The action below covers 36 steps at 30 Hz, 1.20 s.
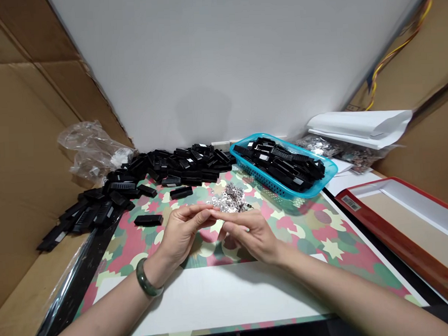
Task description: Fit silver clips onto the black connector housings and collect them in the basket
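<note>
My left hand (182,232) and my right hand (251,232) meet at the fingertips above the patterned mat. Both are closed, thumbs pressed toward the fingers; whatever they may pinch is too small to make out. A green bangle (147,279) circles my left wrist. Just beyond the fingertips lies a heap of small silvery metal pieces (230,197). Two separate black plastic parts, one (148,220) left of my left hand and another (181,192) farther back, rest on the mat.
Many black parts (186,164) are piled along the back and left. A blue basket (330,175) holds more of them at the back right. Beyond it are bagged metal pieces (319,146); a red-edged box (405,229) stands right. White paper (222,299) lies in front.
</note>
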### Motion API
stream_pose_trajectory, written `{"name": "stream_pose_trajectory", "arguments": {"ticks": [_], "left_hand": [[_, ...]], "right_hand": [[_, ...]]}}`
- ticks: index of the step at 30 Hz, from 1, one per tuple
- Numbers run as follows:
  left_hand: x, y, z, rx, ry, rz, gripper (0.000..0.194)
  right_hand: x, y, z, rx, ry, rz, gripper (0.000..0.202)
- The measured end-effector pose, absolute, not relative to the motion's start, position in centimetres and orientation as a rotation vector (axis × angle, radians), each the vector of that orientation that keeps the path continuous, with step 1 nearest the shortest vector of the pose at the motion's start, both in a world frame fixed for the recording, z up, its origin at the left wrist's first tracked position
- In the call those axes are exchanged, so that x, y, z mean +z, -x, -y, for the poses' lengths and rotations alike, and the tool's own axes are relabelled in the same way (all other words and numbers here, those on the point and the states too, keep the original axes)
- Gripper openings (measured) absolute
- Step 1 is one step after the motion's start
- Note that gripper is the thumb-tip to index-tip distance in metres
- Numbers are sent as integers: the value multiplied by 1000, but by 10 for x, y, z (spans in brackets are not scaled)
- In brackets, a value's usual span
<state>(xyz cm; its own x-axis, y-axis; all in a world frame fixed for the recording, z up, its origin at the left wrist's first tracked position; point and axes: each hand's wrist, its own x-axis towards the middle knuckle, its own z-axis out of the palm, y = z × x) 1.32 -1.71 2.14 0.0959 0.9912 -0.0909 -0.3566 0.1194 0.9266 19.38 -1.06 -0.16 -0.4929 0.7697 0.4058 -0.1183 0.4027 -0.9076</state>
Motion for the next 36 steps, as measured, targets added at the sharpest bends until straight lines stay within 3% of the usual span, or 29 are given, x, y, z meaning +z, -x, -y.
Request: {"name": "stream_pose_trajectory", "arguments": {"ticks": [4, 9, 16, 26, 32, 36], "left_hand": [[29, -12, 20, 1134, -874, -824, 29], [32, -12, 23, 1083, -914, -810, 27], [31, -9, 23, 1128, -1029, -837, 22], [26, -2, 20, 1076, -1153, -789, 16], [25, -3, 19, 1090, -1188, -833, 18], [25, -6, 19, 1120, -1178, -855, 17]], "right_hand": [[0, -205, 3, 304, 523, 2094, 35], [1, -209, 3, 69, 573, 2233, 39], [1, -210, 5, 291, 598, 2230, 37], [5, -207, 7, 935, 615, 1990, 29], [8, -201, 12, 1052, 568, 1865, 25], [4, -192, 17, 1616, 543, 1484, 35]]}}
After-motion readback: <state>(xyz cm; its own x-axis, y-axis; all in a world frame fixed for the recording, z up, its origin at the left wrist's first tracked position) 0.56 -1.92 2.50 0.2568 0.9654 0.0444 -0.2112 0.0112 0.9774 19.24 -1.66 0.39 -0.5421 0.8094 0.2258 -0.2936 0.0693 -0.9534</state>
